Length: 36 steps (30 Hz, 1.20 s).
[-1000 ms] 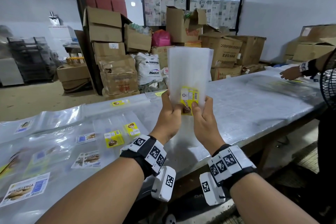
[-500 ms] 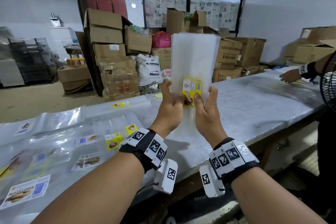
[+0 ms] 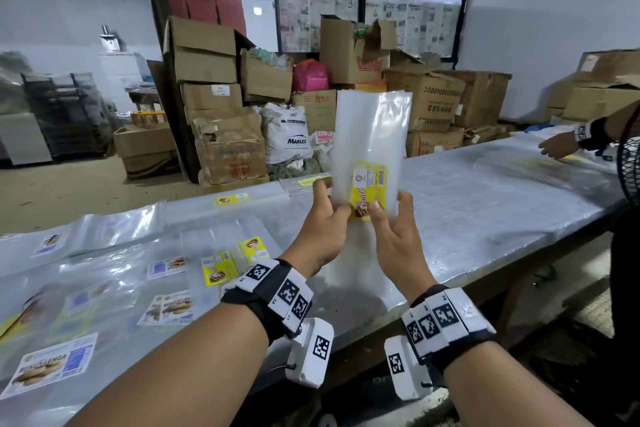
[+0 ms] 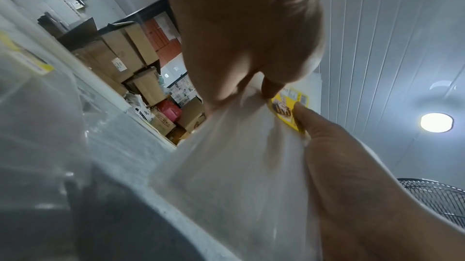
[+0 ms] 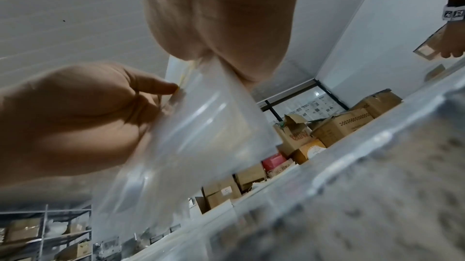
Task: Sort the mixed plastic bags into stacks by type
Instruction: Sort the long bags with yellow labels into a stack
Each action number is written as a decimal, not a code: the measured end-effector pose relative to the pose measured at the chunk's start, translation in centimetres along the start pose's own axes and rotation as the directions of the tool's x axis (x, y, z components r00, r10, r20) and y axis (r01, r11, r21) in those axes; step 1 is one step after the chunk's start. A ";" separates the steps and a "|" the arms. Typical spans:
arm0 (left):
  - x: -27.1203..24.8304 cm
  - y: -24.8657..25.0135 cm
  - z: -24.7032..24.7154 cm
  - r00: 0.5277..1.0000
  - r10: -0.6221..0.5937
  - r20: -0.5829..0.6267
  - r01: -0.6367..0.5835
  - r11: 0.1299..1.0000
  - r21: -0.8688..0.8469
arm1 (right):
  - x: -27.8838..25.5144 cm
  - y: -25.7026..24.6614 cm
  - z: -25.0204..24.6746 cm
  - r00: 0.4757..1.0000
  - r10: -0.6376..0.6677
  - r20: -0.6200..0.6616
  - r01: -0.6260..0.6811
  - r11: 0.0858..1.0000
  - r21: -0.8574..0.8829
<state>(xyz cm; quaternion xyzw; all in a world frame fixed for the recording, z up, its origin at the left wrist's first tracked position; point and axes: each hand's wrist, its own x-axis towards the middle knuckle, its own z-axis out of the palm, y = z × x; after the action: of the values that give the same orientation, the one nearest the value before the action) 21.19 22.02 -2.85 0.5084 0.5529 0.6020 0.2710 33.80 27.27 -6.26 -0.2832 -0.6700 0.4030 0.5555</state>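
Observation:
I hold a bundle of clear plastic bags with a yellow label (image 3: 372, 135) upright above the table. My left hand (image 3: 323, 218) pinches its lower left edge, and my right hand (image 3: 391, 229) pinches the lower right, thumb on the label. The left wrist view shows the bags (image 4: 239, 166) bunched between my left hand (image 4: 254, 78) and my right hand (image 4: 352, 166). In the right wrist view the bags (image 5: 201, 136) hang between my right hand (image 5: 221, 26) and my left hand (image 5: 83, 122). Sorted bags with yellow labels (image 3: 221, 267) and white biscuit labels (image 3: 52, 364) lie on the table at left.
The long table (image 3: 485, 204) is covered in plastic sheeting. Another person's hand (image 3: 557, 146) rests on bags at the far right end. A black fan grille (image 3: 628, 173) stands at the right edge. Cardboard boxes (image 3: 221, 146) are piled behind the table.
Both hands have shifted the bag bundle slightly right and tilted it; my fingers have moved along its lower edge. The other person's hand has moved along the far end of the table.

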 end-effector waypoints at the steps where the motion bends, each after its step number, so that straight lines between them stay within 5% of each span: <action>1: 0.0 0.2 -0.2 1.000 -0.027 0.016 0.028 1.000 -0.012 | 0.3 -0.1 0.0 1.000 -0.003 -0.006 0.003 1.000 0.014; 5: 0.1 0.4 -1.3 0.989 -0.132 0.060 0.132 0.991 0.002 | 0.6 -0.5 0.3 1.000 -0.030 -0.005 0.030 0.999 -0.015; 9: 0.3 1.0 -4.6 0.962 -0.230 0.147 0.175 0.933 0.314 | -0.2 0.2 0.7 1.000 -0.011 0.012 0.012 0.999 -0.049; 17: 0.9 2.7 -16.1 0.899 -0.300 0.318 -0.129 0.512 0.849 | -1.5 1.3 1.7 0.998 0.052 0.027 -0.053 0.998 0.025; 22: 0.1 2.1 -19.4 0.810 -0.494 0.316 -0.158 0.335 0.929 | -1.8 2.0 2.2 0.996 0.090 0.007 -0.090 0.994 0.057; 28: -0.5 -0.7 -18.9 0.720 -0.608 0.333 -0.191 0.287 0.938 | -1.6 1.0 3.1 0.997 0.068 0.029 -0.070 0.994 0.090; 36: 0.8 -1.7 -17.0 0.758 -0.595 0.268 -0.244 0.122 0.962 | -1.7 1.2 2.6 0.998 0.055 0.022 -0.056 0.998 0.022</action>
<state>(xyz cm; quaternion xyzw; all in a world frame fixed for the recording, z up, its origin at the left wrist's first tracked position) 5.02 16.46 -2.00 0.6424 0.7432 -0.1517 0.1093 31.53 25.90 -8.30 -0.2910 -0.6633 0.4288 0.5399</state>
